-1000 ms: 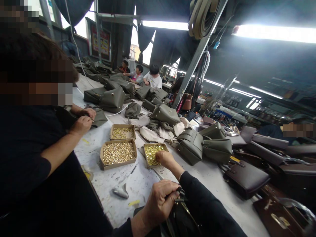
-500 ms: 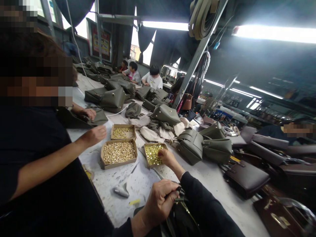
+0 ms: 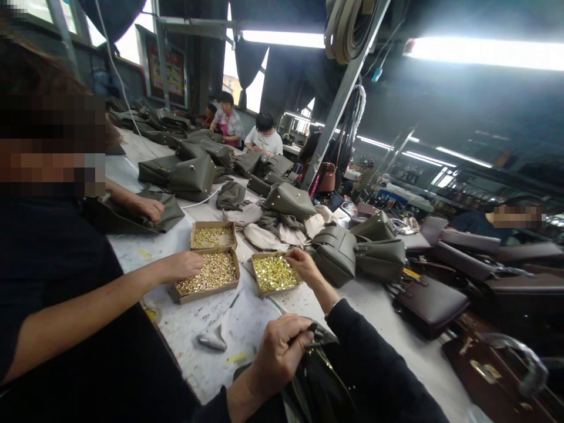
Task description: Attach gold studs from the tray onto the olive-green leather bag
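My left hand (image 3: 278, 354) is closed round the top edge of a black bag (image 3: 317, 382) at the bottom of the view. My right hand (image 3: 302, 262), on a black-sleeved arm, reaches over the far right corner of a small cardboard box of gold studs (image 3: 274, 274); its fingers are pinched at the studs, and what they hold is too small to see. A co-worker on my left has a hand (image 3: 185, 265) in a larger box of gold fittings (image 3: 207, 276).
A third box of fittings (image 3: 213, 235) lies behind. Olive-green bags (image 3: 337, 252) are piled along the white worktable (image 3: 247, 320); brown bags (image 3: 429, 305) lie to the right. The co-worker's other hand (image 3: 150, 208) rests on an olive bag. Other people sit at the far end.
My right hand has shifted across the stud box to its far right corner. The co-worker's hand moved from the olive bag into the larger box. The view turned slightly.
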Demonstrator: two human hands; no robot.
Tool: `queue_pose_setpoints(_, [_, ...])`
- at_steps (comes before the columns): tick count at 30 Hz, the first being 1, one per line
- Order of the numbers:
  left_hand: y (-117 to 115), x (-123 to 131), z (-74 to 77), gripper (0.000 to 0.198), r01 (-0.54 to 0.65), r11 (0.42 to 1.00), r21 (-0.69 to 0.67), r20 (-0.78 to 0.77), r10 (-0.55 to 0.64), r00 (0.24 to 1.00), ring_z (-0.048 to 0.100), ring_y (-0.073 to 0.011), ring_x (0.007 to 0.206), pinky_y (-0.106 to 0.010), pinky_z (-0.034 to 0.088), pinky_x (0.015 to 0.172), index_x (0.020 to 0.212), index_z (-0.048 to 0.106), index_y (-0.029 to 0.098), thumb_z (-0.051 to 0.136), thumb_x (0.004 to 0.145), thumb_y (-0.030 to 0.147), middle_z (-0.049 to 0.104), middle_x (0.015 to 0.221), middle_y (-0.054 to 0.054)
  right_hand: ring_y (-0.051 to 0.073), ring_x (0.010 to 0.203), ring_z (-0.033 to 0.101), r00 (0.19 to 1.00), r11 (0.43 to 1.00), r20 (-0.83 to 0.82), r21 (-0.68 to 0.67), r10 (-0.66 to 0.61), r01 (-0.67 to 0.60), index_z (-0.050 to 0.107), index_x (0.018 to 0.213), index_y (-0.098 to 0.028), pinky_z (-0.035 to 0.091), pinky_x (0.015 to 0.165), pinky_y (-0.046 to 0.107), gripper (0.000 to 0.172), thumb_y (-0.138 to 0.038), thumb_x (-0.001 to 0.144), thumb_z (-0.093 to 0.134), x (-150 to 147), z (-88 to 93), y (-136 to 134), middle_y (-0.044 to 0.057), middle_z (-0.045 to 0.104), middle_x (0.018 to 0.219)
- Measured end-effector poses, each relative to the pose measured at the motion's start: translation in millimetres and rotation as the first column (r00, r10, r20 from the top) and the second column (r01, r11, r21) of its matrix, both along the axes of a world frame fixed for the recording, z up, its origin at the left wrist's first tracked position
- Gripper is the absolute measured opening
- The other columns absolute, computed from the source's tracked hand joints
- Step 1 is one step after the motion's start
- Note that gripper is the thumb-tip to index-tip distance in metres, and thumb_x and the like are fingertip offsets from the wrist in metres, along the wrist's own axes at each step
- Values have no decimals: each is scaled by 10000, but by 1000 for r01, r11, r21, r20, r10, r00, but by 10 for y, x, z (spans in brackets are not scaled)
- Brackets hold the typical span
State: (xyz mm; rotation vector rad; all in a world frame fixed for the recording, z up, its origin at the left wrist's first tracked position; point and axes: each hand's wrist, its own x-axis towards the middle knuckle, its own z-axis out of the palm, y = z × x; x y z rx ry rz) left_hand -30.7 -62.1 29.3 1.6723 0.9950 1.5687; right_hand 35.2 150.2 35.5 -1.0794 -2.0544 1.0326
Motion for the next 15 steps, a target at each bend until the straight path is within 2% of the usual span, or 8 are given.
queue_pose_setpoints(4, [-13,-32,99,242,10,973,-232,45,0,999,717,-229,845,-298,553,762,949,785,155,606,927,316,781,885,-88,142,784,570,975,999,-221,16,37,-34,628,853,-187,474,751,268,273,-450,834,698,358,569,-383,-14,613,809])
queue_pose_setpoints(7, [8,-50,156,256,18,946,-324,60,2,998,728,-230,869,-294,560,773,1013,790,169,627,923,344,795,903,-62,158,850,595,946,999,-321,25,40,-34,660,885,-204,478,805,279,254,-442,825,726,723,830,-902,-3,648,868])
queue_pose_setpoints(9, [19,-53,186,252,-5,944,-329,8,8,1000,733,-232,888,-312,566,804,1023,792,185,626,922,346,798,924,-55,168,852,597,927,1000,-374,6,-8,11,688,881,-210,474,802,287,196,-393,847,749,943,858,-1279,9,661,865])
queue_pose_setpoints(11, [17,-43,213,221,-52,961,-272,-84,30,996,729,-243,943,-353,563,875,990,797,206,630,914,329,796,983,-59,172,827,591,915,995,-393,-37,-96,88,706,854,-218,469,779,289,165,-375,853,759,1116,788,-1599,9,665,831])
queue_pose_setpoints(15, [-20,19,240,164,-154,986,-68,-263,131,956,678,-280,1110,-485,472,1074,914,803,256,645,895,298,774,1099,-60,161,743,582,857,968,-468,-220,-216,123,714,806,-222,465,719,278,164,-369,811,788,1299,574,-1942,-6,667,775])
